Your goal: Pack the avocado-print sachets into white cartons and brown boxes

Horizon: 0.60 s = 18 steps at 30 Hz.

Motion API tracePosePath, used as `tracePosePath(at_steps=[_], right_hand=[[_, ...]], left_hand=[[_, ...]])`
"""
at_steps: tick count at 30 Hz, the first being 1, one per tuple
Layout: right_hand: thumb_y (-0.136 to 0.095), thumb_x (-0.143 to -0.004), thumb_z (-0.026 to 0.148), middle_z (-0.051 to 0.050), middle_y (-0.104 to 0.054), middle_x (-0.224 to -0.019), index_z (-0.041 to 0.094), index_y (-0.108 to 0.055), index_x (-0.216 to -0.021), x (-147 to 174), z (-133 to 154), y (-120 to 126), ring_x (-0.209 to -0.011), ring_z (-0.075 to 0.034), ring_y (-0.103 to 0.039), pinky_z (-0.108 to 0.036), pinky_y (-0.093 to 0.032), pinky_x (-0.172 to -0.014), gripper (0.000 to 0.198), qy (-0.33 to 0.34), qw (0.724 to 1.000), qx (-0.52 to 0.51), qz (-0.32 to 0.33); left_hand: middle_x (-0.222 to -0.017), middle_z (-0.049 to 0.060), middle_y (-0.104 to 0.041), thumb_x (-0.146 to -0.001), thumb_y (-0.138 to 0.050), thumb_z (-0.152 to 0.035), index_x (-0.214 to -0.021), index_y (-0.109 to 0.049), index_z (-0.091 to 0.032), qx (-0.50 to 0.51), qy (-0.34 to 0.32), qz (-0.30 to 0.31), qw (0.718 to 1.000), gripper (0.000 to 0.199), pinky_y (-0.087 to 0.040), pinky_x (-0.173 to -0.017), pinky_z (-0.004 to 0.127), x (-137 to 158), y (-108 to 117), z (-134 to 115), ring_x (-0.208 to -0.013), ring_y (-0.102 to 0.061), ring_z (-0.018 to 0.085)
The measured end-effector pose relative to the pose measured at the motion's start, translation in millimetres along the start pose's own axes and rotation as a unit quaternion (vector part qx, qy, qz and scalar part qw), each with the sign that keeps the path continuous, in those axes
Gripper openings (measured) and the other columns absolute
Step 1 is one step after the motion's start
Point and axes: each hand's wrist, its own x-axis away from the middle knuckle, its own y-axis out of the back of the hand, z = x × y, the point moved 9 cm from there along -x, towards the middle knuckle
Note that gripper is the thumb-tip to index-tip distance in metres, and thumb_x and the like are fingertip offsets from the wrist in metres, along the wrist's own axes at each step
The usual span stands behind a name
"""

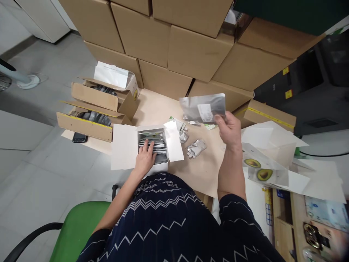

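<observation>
My right hand (229, 130) grips one end of a flat silver foil pouch (188, 105) with a white label, thumb in front, holding it above the table. Below and to the left, an open white carton (124, 145) stands with its flaps spread, filled with a row of upright pouches (160, 158). My left hand (145, 157) reaches into it from the front, fingers apart and resting on the tops of the pouches. On the table between my hands lie a crumpled silver pouch (196, 148) and several small packets (182, 128).
Two open brown cartons (91, 125) with dark packets stand at the left, a phone (80, 137) beside them. Stacked cardboard boxes (141, 36) wall off the back. At the right are white cartons with avocado pictures (264, 174). A green chair (81, 229) is at lower left.
</observation>
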Motion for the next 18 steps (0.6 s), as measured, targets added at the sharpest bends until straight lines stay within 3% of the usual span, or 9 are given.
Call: tracePosePath(at_steps=[4, 8, 11, 15, 18], right_hand=[[-0.051, -0.098, 0.042, -0.001, -0.074, -0.092, 0.027, -0.075, -0.106, 10, 83, -58, -0.086, -0.018, -0.069, -0.034, -0.055, -0.080, 0.029, 0.096, 0.980, -0.042, 0.169], [-0.045, -0.102, 0.029, 0.000, -0.074, -0.114, 0.030, -0.073, -0.116, 24, 114, -131, -0.106, -0.015, -0.068, -0.032, -0.052, -0.094, 0.031, 0.161, 0.927, -0.035, 0.337], [-0.042, -0.103, 0.021, -0.001, -0.073, -0.121, 0.026, -0.071, -0.118, 22, 111, -167, -0.112, -0.015, -0.065, -0.030, -0.049, -0.099, 0.034, 0.189, 0.917, 0.014, 0.351], [-0.038, -0.104, 0.018, -0.006, -0.071, -0.126, 0.021, -0.070, -0.122, 15, 96, -194, -0.115, -0.018, -0.063, -0.030, -0.044, -0.101, 0.037, 0.210, 0.922, 0.082, 0.315], [-0.038, -0.103, 0.016, -0.007, -0.070, -0.127, 0.022, -0.068, -0.127, 20, 83, -214, -0.116, -0.019, -0.063, -0.028, -0.044, -0.098, 0.039, 0.200, 0.913, 0.126, 0.331]], left_hand=[[-0.158, 0.021, -0.039, -0.096, -0.051, -0.033, -0.149, -0.044, -0.015, -0.002, -0.001, -0.005, 1.000, 0.057, -0.053, -0.096, 0.046, 0, -1, 0, -0.118, -0.059, 0.035], [-0.156, 0.020, -0.041, -0.095, -0.052, -0.033, -0.149, -0.045, -0.015, -0.001, -0.007, -0.008, 1.000, 0.057, -0.053, -0.097, 0.045, 0, -1, 0, -0.117, -0.059, 0.034], [-0.157, 0.021, -0.039, -0.095, -0.053, -0.033, -0.149, -0.044, -0.015, 0.003, -0.006, -0.003, 1.000, 0.058, -0.053, -0.097, 0.046, 0, -2, 0, -0.117, -0.059, 0.034], [-0.159, 0.020, -0.038, -0.095, -0.053, -0.033, -0.149, -0.044, -0.016, 0.001, -0.003, 0.002, 1.000, 0.058, -0.053, -0.098, 0.047, -1, -3, 1, -0.118, -0.059, 0.034], [-0.159, 0.021, -0.037, -0.095, -0.052, -0.033, -0.149, -0.044, -0.015, 0.002, -0.004, 0.000, 1.000, 0.058, -0.052, -0.098, 0.047, -1, -4, 1, -0.118, -0.059, 0.034]])
